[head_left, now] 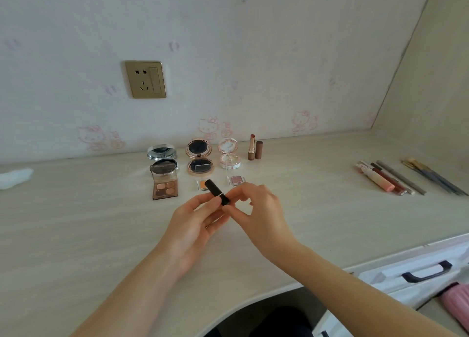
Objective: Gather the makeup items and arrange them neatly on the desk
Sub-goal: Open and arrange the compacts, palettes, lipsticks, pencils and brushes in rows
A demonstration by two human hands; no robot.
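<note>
Head view: both hands [193, 225] [258, 215] grip black lipstick [217, 192] mid-desk [76, 222], w/ bare surface around.

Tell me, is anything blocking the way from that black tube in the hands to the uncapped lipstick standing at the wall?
Mostly clear. The black cylindrical tube must only pass the small square pink eyeshadow pan to reach the uncapped brown lipstick.

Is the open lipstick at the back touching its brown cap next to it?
Cannot tell. In the head view the open lipstick and its brown cap stand side by side, too close to show any gap.
</note>
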